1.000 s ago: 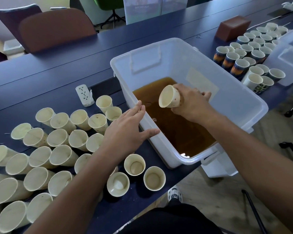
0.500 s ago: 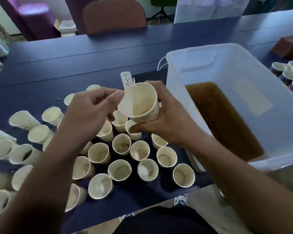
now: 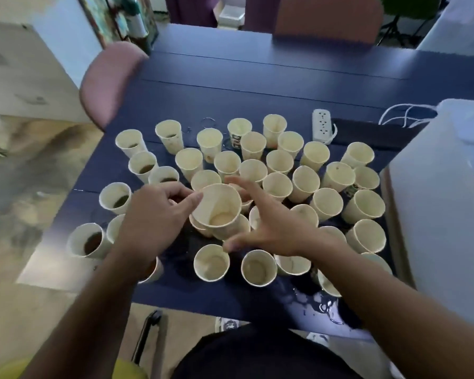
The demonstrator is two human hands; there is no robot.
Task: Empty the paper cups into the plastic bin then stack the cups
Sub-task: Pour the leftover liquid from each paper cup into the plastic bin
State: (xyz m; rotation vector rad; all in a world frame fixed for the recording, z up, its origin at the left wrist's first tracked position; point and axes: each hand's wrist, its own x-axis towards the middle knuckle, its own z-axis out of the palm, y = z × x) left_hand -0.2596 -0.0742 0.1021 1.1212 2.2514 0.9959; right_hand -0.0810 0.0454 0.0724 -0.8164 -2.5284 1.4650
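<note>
Left hand [image 3: 151, 222] pinches smooth, tapered paper cup [image 3: 219, 207].

One camera, worn on my head

It looks forward and steeply down, close over the counter [image 3: 257, 86], its wide view taking in both my forearms from above.

I see a dark blue table [image 3: 257, 86] with many paper cups [image 3: 304, 184], a white power strip [image 3: 323, 125] and a plastic bin [image 3: 435, 187].
</note>
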